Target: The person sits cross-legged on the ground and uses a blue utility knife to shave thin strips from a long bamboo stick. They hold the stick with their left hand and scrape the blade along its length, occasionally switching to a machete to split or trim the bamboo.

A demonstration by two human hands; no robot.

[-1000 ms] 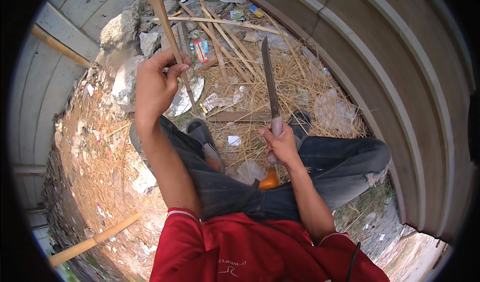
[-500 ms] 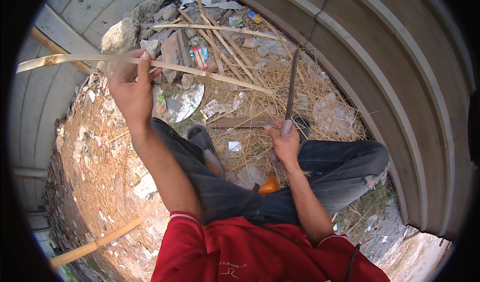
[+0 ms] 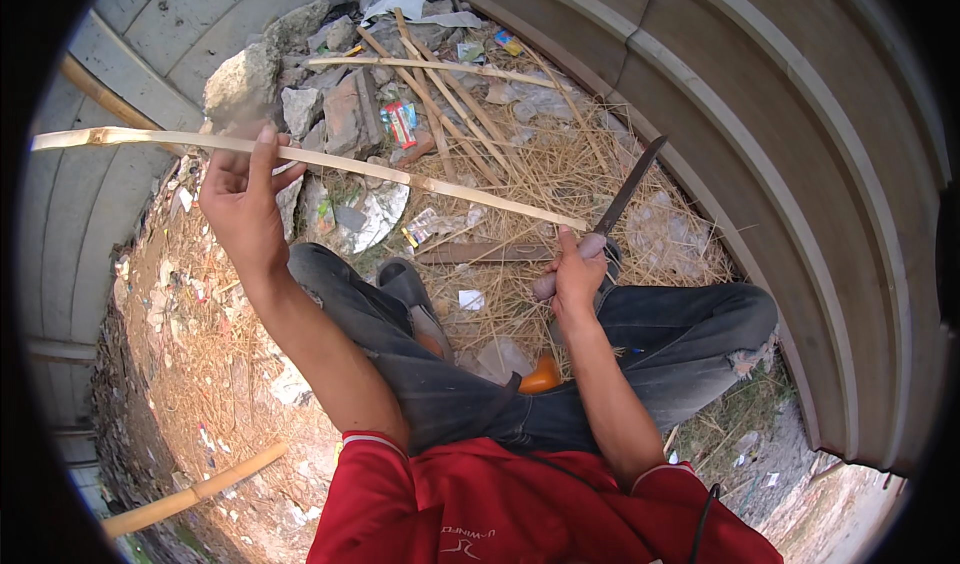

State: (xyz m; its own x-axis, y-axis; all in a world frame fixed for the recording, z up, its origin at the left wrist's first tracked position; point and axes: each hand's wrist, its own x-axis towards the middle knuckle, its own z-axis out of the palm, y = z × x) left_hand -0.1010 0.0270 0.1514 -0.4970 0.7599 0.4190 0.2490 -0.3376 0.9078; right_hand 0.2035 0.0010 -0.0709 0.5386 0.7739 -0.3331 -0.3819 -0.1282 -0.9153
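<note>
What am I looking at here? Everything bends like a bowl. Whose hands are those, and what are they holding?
There is no machine arm here, just two bare human hands. The view comes from a wide fisheye camera worn on the head, looking down, so straight edges curve near the rim. The left hand pinches a long pale strip, perhaps split bamboo. The right hand grips a knife by its handle. On the ground lie straw, more thin sticks and broken stones.
</note>
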